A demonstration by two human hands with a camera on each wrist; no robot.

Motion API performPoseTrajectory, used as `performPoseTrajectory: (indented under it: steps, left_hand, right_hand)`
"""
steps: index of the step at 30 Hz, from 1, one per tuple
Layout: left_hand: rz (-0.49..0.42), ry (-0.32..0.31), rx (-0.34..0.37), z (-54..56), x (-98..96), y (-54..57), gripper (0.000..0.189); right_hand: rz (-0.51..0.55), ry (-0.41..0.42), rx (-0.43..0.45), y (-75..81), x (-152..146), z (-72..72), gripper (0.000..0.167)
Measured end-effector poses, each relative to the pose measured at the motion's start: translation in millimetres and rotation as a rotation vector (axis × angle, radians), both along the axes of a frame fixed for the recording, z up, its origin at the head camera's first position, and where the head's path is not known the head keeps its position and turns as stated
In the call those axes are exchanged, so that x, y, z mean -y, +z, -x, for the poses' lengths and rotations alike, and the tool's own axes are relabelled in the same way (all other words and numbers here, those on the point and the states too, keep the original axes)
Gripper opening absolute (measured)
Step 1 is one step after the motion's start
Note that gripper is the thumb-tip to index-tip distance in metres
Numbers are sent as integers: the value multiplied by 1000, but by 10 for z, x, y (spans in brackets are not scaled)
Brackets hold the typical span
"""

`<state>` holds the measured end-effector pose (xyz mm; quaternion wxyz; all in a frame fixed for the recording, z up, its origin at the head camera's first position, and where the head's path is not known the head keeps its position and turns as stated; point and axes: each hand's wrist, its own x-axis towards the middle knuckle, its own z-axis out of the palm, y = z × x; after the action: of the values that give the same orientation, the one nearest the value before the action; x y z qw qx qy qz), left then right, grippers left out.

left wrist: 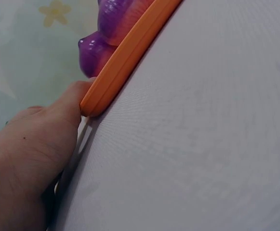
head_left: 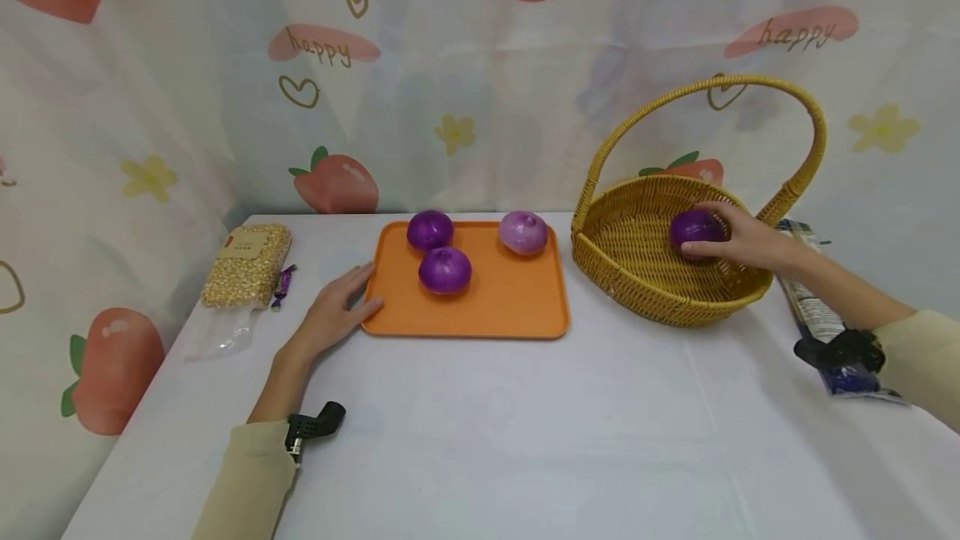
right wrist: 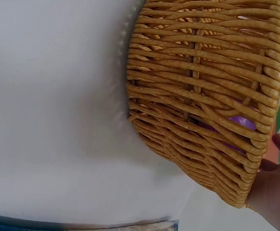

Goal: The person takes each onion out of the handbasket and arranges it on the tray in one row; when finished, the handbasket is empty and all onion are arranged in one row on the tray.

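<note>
Inside the yellow wicker basket (head_left: 663, 309), my right hand (head_left: 742, 240) grips a dark purple onion (head_left: 692, 232) between thumb and fingers. The right wrist view shows that onion (right wrist: 243, 121) only in glimpses through the weave. My left hand (head_left: 333, 311) rests against the left edge of an orange tray (head_left: 517, 311), its fingers fairly straight and the thumb at the near corner. On the tray lie a dark purple onion (head_left: 430, 230), another purple onion (head_left: 445, 272) just in front of it, and a lighter purple onion (head_left: 523, 233) at the back right.
A clear bag of yellow kernels (head_left: 247, 269) lies at the left, beside a small purple-wrapped candy (head_left: 282, 287). To the basket's right, a printed packet (head_left: 819, 311) is partly covered by my right arm. The basket's tall handle (head_left: 720, 83) arches above it. A patterned curtain (head_left: 480, 48) hangs behind the white table (head_left: 525, 440).
</note>
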<state>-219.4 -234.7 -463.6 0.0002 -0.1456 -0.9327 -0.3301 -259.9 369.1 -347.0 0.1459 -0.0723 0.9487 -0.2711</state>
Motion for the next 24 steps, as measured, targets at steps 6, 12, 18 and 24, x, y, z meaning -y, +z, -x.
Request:
performPoseTrajectory:
  steps: [6,12,18,24]
  left_hand:
    - [0,7,-9,-1,6,-9,70]
    - [-10,4,-6,8,9,-3,69]
    - [-3,-2,-10,12,11,0,69]
    - [-8,-1,-12,6,6,-7,70]
  right_hand:
    - [-4,-24,58,14,24,35,95]
    - [-7,-27,109,15,7,67,94]
    - [-14,-20,115,11,2,98,90]
    - [-19,-15,118,0,6,128,86]
